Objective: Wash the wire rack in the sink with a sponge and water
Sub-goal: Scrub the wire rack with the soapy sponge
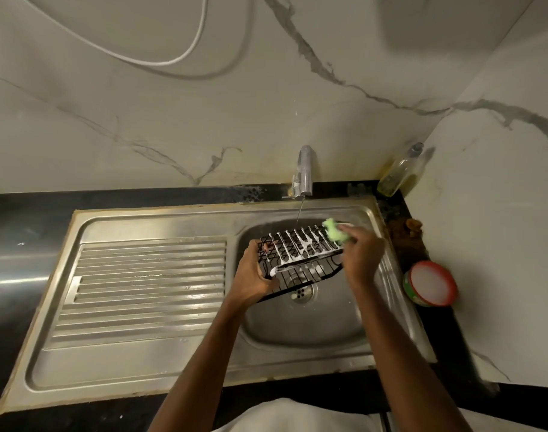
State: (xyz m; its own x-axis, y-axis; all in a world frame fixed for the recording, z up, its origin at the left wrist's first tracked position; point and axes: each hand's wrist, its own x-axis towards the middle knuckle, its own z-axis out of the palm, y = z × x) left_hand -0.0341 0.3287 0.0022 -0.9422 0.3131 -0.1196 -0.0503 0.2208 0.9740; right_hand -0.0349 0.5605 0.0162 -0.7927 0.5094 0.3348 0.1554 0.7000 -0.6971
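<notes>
Now | left hand (pixel 254 272) grips wire rack (pixel 300 260) | right hand (pixel 361 254) holds sponge (pixel 336 232)

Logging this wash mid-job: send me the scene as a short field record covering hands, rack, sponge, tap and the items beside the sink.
left hand: grips the rack's left end
right hand: holds the green sponge at the rack's right end
wire rack: black, tilted over the sink basin, upper wires white with foam
tap: thin stream running
counter right of the sink: bottle in the corner, round tub
</notes>
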